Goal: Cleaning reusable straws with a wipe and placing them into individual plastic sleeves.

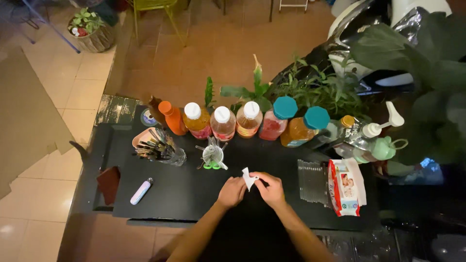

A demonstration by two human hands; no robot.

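Both my hands meet over the middle of a black table point(179, 191). My left hand point(232, 191) and my right hand point(270, 188) pinch a small white piece of paper point(248, 178) between them, just above the tabletop. My forearms come in from the bottom edge of the head view. Just behind the paper stands a clear glass of straws and small tools point(212, 155) with green scissor handles at its base.
A row of capped bottles of coloured liquid point(223, 122) lines the back edge, with an orange bottle point(173, 118) at the left. A cup of dark utensils point(158, 148), a lilac lighter point(141, 191), a wipes pack point(345, 187), clear cups point(312, 182) and potted plants point(320, 90) surround them.
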